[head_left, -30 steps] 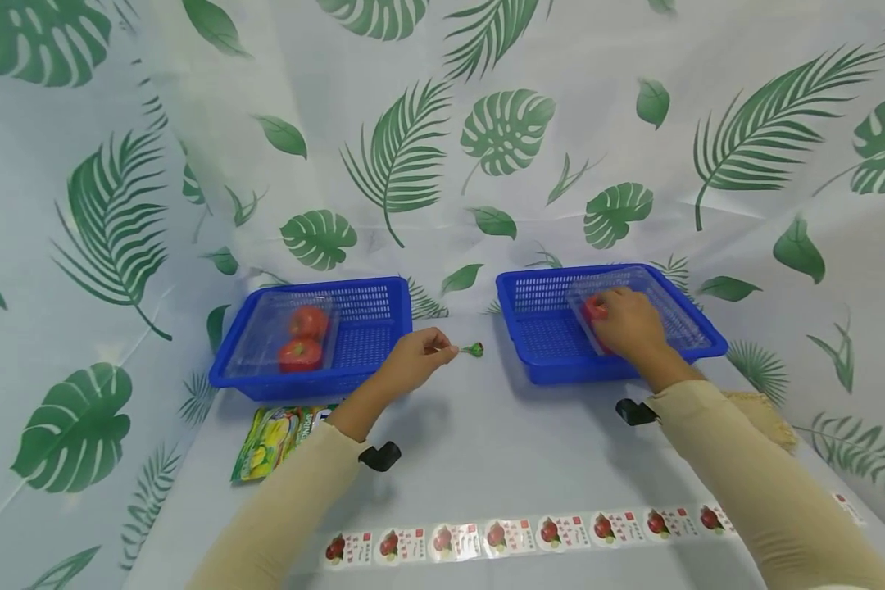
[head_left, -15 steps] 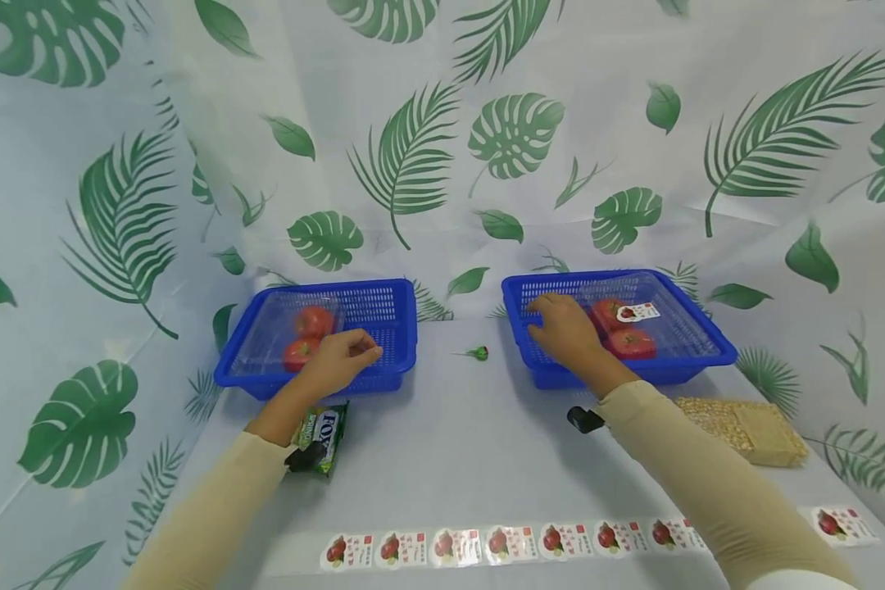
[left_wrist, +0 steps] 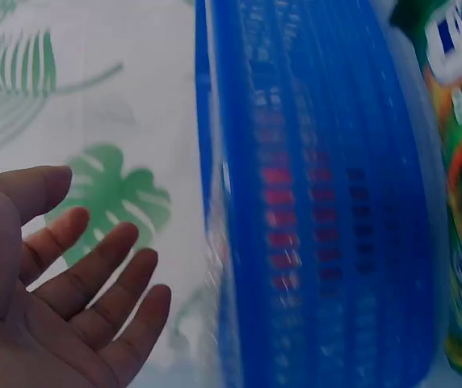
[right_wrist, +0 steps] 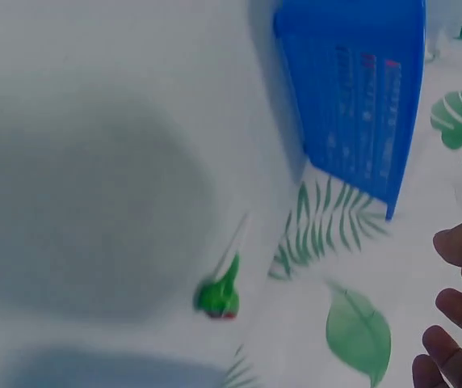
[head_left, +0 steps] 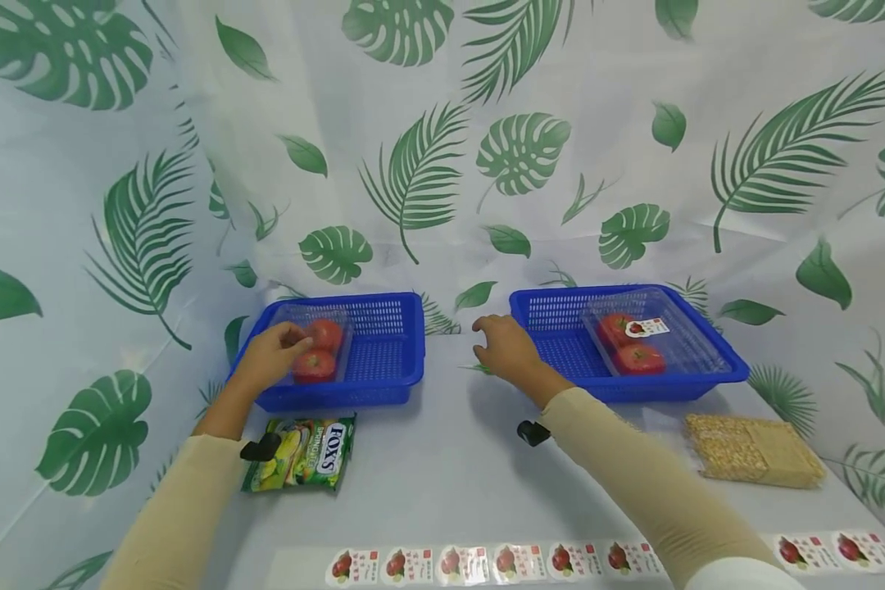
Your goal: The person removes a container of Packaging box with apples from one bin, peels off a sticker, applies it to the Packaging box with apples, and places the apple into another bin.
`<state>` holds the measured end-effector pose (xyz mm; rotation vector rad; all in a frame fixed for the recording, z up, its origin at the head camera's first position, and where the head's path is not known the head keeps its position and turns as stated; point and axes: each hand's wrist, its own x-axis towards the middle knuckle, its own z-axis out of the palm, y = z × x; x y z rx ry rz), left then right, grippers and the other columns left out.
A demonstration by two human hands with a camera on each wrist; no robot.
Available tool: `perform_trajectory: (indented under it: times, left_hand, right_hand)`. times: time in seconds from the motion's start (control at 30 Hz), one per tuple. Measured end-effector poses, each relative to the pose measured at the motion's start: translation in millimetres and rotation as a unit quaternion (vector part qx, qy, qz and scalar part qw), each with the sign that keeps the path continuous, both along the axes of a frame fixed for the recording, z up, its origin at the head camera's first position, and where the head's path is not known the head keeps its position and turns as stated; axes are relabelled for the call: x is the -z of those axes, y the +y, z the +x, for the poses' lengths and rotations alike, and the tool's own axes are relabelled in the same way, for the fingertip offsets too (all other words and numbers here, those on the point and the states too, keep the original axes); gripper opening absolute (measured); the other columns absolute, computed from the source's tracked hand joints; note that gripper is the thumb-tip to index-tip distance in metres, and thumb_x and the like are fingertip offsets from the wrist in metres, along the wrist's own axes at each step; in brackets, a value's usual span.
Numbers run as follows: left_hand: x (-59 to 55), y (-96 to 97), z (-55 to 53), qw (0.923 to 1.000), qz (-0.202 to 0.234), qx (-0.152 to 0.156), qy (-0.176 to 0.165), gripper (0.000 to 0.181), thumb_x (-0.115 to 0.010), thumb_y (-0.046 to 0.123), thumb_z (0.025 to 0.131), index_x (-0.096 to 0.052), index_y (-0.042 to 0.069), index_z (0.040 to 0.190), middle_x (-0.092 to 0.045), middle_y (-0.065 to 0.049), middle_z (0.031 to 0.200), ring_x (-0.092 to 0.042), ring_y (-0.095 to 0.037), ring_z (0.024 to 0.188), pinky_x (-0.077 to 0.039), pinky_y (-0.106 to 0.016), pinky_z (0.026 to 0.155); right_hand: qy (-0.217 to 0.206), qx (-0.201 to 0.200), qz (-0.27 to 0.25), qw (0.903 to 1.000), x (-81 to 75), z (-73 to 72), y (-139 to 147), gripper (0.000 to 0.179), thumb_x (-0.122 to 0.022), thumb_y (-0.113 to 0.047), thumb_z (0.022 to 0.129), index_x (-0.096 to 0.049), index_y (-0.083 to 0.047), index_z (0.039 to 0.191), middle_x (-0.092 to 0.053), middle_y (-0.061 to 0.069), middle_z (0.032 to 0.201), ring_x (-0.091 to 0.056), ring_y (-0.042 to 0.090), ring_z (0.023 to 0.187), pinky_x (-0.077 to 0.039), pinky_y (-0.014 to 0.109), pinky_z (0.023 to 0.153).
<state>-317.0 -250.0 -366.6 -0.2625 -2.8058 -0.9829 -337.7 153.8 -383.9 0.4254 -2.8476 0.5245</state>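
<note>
My left hand hovers over the left blue basket, its fingers relaxed and holding nothing. Under it lies a clear plastic box with two red round fruits, which look like tomatoes. The left wrist view shows those fingers spread loosely beside the basket wall. Just left of the right blue basket, my right hand is raised with bent, loose fingers and nothing in them. Close below it on the table lies a green-wrapped lollipop with a thin stick, mostly hidden in the head view.
In the right basket sits another clear box of red fruits, with a label on it. A Fox's sweets bag lies front left. A pack of pale grains lies at right, behind a row of stickers along the front.
My left hand has let go of the lollipop and moved left over the left basket. My right hand has left the right box and moved left; a label now shows on that box.
</note>
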Motion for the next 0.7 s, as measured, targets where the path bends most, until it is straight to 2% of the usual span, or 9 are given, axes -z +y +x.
perform_trajectory:
  times: [0.2,0.33,0.43,0.57,0.7]
  left_hand:
    - [8.2,-20.3,-6.0,0.9985,-0.017,-0.044,-0.027,0.045,-0.056,0.037,0.099,-0.052,-0.002,0.123,-0.054,-0.027,0.127,-0.049,-0.043,0.117,-0.042,-0.057,0.095]
    - [7.3,-21.7,-12.0,0.9972,-0.029,-0.064,-0.025,0.046,-0.056,0.034,0.099,-0.050,-0.003,0.126,-0.052,-0.028,0.129,-0.048,-0.044,0.117,-0.041,-0.059,0.096]
    - [6.5,-21.2,-16.7,0.9963,-0.040,-0.075,-0.010,0.045,-0.056,0.034,0.098,-0.051,-0.002,0.124,-0.055,-0.027,0.126,-0.051,-0.042,0.112,-0.043,-0.058,0.093]
    - [6.5,-23.6,-21.0,0.9953,-0.054,-0.080,-0.002,0.044,-0.057,0.031,0.097,-0.052,-0.003,0.123,-0.055,-0.028,0.125,-0.052,-0.043,0.111,-0.043,-0.057,0.091]
    - [9.0,-29.0,-23.8,0.9937,-0.056,-0.095,-0.021,0.049,-0.058,0.031,0.097,-0.048,-0.005,0.128,-0.051,-0.030,0.130,-0.049,-0.046,0.116,-0.041,-0.058,0.094]
  right_hand:
    - [0.016,-0.033,-0.003,0.9993,2.7,2.4,-39.0,0.034,-0.067,-0.022,0.091,-0.063,-0.010,0.123,-0.065,0.007,0.117,-0.055,0.026,0.110,-0.049,0.042,0.093]
    - [0.026,-0.060,-0.019,0.9977,1.5,2.5,-63.0,0.033,-0.067,-0.021,0.092,-0.064,-0.010,0.122,-0.065,0.004,0.120,-0.055,0.023,0.113,-0.047,0.039,0.096]
    - [0.028,-0.077,-0.028,0.9962,3.2,1.8,-79.8,0.032,-0.067,-0.021,0.092,-0.064,-0.009,0.122,-0.063,0.005,0.122,-0.054,0.023,0.117,-0.046,0.038,0.098]
    - [0.008,-0.089,-0.040,0.9952,9.8,2.0,-102.3,0.032,-0.064,-0.024,0.095,-0.062,-0.009,0.123,-0.062,0.005,0.124,-0.054,0.022,0.119,-0.045,0.038,0.100]
    - [-0.038,-0.092,-0.069,0.9927,18.1,5.8,-126.0,0.036,-0.061,-0.029,0.097,-0.059,-0.010,0.127,-0.060,0.005,0.128,-0.054,0.021,0.120,-0.044,0.038,0.101]
